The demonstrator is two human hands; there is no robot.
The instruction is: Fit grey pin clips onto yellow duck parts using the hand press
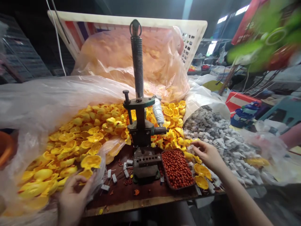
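At the lower left, my left hand has thumb and fingers closed on a yellow plastic shell, beside a heap of yellow shells. My right hand is right of the tray of red beads, its fingers bent and thumb near the fingertips over small yellow pieces; whether it holds one is too small to tell. Between the hands stands a dark metal hand press with a tall spring. A pile of grey-white blocks with thin metal pins lies beyond my right hand.
Behind the press, a white crate holds a pinkish plastic bag. Clear plastic sheeting drapes the left. A green fan is at upper right, a blue bottle below it. Another person's arm shows at the right edge.
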